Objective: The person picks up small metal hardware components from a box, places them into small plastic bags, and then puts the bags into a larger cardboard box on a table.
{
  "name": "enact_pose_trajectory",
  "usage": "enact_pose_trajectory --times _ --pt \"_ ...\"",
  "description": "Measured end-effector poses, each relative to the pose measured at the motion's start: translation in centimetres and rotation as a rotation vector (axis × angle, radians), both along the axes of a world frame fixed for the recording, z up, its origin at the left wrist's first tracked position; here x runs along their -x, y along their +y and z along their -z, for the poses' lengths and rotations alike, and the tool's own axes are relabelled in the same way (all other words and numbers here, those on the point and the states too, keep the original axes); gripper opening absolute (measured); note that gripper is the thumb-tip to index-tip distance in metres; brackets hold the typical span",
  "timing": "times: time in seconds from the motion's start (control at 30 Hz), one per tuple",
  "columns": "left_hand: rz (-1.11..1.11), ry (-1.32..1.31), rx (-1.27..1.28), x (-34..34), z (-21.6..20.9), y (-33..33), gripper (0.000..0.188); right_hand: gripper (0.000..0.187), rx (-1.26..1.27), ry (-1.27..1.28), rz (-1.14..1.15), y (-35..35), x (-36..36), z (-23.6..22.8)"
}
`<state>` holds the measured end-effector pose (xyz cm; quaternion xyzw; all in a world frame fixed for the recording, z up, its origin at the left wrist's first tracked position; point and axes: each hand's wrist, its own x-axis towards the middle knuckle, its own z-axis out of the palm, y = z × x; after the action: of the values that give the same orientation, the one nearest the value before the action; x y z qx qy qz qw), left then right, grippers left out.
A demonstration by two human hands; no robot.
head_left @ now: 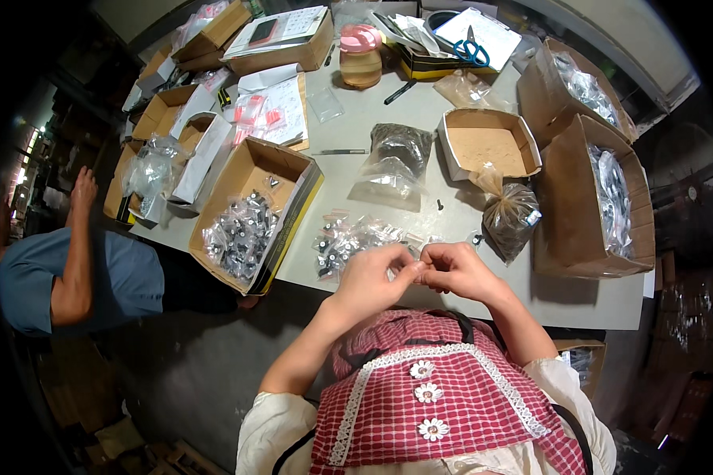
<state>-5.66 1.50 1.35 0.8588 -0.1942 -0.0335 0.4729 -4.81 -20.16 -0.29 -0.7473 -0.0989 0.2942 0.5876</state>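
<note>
My left hand (378, 277) and my right hand (457, 271) meet at the table's near edge, thumbs and fingers pinched together. Whatever sits between the fingertips is too small and covered to make out. Just beyond my left hand lies a pile of small see-through bags (345, 237) with dark and grey parts inside. Farther off stands a large plastic bag (400, 154) full of dark small pieces. A single small dark part (440, 205) lies on the table past my hands. Right of it rests a knotted plastic bag (511, 222) of dark pieces.
An open carton (307, 212) holding many small filled bags stands left. Large cartons (558, 210) with plastic bags line the right; a shallow box (491, 142) sits between. Toward the back are a pink-lidded jar (361, 67), scissors (471, 52) and papers. Another person (79, 269) is at left.
</note>
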Motion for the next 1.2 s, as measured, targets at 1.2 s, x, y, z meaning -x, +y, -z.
enact_pose_trajectory --times 1.2 --pt "-0.296 -0.500 -0.036 -0.3 6.2 7.4 0.034 0.040 1.037 -0.787 0.227 7.0 -11.2 10.5"
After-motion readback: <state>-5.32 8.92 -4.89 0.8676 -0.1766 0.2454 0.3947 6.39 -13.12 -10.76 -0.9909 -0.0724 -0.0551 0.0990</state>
